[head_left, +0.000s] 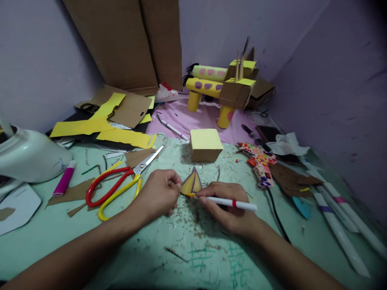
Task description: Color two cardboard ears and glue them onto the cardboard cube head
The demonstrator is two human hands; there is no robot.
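My left hand (161, 191) is closed, pinching the left edge of a small yellow pointed paper piece (192, 183) with purple lines along its edges. A white marker with a red band (234, 202) is gripped in my right hand (226, 205), pen-fashion. Its tip is at the lower edge of the paper piece, where an orange-yellow patch shows. Just beyond both hands stands a small cardboard box with a pale yellow top (206, 146). Scissors with red and yellow handles (123, 181) lie open to the left of my left hand.
Yellow-wrapped animal models (208, 86) stand at the back on pink cloth. A flowery fabric-covered tool with a black cord (260, 163) lies right, near several white markers (335, 225). Yellow paper strips (80, 128), a magenta tube (64, 178) and a white pot (33, 155) are left.
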